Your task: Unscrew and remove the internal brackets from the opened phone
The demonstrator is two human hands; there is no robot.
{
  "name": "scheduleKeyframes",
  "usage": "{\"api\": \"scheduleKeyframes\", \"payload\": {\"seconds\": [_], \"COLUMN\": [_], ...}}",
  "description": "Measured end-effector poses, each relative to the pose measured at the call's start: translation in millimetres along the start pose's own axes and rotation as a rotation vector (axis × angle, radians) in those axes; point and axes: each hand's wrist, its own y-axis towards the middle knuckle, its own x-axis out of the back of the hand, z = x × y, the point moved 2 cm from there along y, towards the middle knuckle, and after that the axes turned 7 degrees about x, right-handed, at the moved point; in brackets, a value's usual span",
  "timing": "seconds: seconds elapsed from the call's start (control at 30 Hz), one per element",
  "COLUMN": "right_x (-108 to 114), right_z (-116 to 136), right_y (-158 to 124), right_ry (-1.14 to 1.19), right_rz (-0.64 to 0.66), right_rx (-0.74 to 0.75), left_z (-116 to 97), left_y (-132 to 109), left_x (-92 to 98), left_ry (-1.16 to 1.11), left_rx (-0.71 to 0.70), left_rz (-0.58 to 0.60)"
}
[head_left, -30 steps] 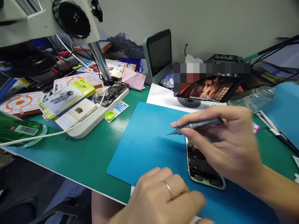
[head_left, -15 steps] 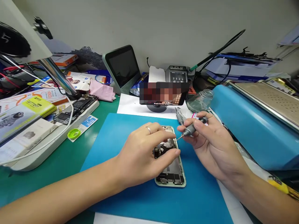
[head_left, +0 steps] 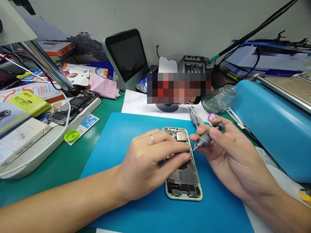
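Note:
An opened phone (head_left: 183, 178) with a pale green frame lies on a blue mat (head_left: 136, 213), its inner parts bare. Over its upper half is my left hand (head_left: 148, 161), thumb and index finger closed in a pinch at the tip of a screwdriver bit. Whatever sits between those fingertips is too small to make out. My right hand (head_left: 233, 155) grips a grey precision screwdriver (head_left: 204, 139) by its knurled handle, the thin bit slanting down left to the left fingertips. Part of the phone is hidden by the left hand.
Behind the phone lies another grey tool (head_left: 194, 116). A glass jar (head_left: 220, 98) and a blue machine (head_left: 272, 129) stand right. A propped-up screen (head_left: 127, 55) is at the back. A second opened phone (head_left: 74, 106) and a green cap (head_left: 72, 136) are left.
My left thumb and index finger have come together at the screwdriver's tip; before, they were spread apart above the phone. The camera view has shifted a little.

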Motion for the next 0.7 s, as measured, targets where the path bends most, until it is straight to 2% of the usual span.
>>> {"api": "scheduleKeyframes", "payload": {"seconds": [0.3, 0.4, 0.63, 0.7], "right_x": [1, 4, -2, -5], "right_z": [3, 3, 12, 18], "right_y": [-1, -2, -21, -26], "right_ry": [-0.035, -0.078, -0.433, -0.494], "right_rz": [-0.021, -0.047, -0.083, -0.051], "right_rx": [0.041, 0.107, 0.588, 0.683], "left_z": [1, 0, 2, 3], "left_y": [-2, -2, 2, 2], "left_x": [-0.9, -1.2, 1.4, 1.7], "left_ry": [-0.017, -0.06, -0.065, -0.05], "left_rx": [0.009, 0.037, 0.199, 0.206], "left_rz": [0.024, 0.037, 0.104, 0.133]}}
